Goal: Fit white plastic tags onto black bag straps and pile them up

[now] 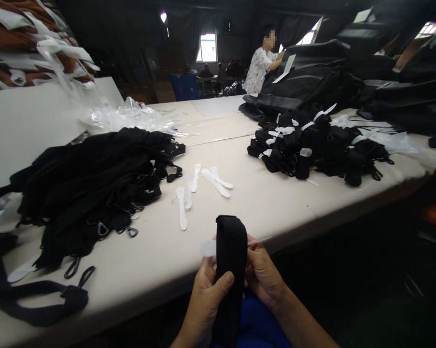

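Dark at back. Window (208,48) glows white. Table (218,152) looks brighter. Black straps (94,166) look murky. Sides stretched, bit blurry.

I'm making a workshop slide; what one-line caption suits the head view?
Left hand grips a folded black strap, right hand at its side, before white strips on a table.

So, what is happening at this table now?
A person's left hand grips a folded black strap, the thumb across its front. The right hand is at the strap's other side, its hold partly hidden. A white piece sticks out near the left hand. Loose white strips lie on the table between the left heap of black straps and another heap at right.
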### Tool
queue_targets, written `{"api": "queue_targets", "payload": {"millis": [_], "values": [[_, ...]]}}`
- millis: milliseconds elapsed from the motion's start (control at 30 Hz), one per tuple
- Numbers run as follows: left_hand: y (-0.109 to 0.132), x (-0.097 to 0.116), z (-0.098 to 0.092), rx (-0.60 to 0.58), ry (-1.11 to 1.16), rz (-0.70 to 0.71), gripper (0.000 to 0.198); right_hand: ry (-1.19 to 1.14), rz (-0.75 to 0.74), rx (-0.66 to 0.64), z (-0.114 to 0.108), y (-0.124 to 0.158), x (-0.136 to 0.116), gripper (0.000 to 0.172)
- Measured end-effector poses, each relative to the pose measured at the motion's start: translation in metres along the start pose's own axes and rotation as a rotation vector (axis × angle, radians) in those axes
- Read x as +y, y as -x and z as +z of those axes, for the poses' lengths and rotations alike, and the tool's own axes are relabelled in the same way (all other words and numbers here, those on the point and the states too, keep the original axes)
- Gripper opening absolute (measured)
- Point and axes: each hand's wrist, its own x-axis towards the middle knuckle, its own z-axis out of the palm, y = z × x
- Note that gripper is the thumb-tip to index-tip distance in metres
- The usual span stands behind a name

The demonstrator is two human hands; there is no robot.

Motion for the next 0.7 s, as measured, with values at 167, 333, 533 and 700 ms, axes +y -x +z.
{"api": "queue_targets", "payload": {"millis": [167, 333, 533, 700], "values": [[0.004, 0.003, -0.003, 0.033, -0.123, 0.002, 0.056, 0.139, 0.066, -0.071, -0.009, 0.002, 0.004, 0.023], [0.0, 0.016, -0.014, 0.1, -0.347, 0.147, 0.039, 0.34, -0.239, 0.058, -0.02, 0.006, 0.021, 0.021], [-0.009, 0.043, -0.027, 0.017, -0.695, 0.24, 0.025, 0.775, -0.542, 0.055, -0.029, 0.008, 0.023, 0.021], [-0.022, 0.062, -0.035, -0.012, -1.067, 0.242, 0.017, 1.003, -0.665, -0.201, -0.03, -0.006, 0.02, 0.023]]}}
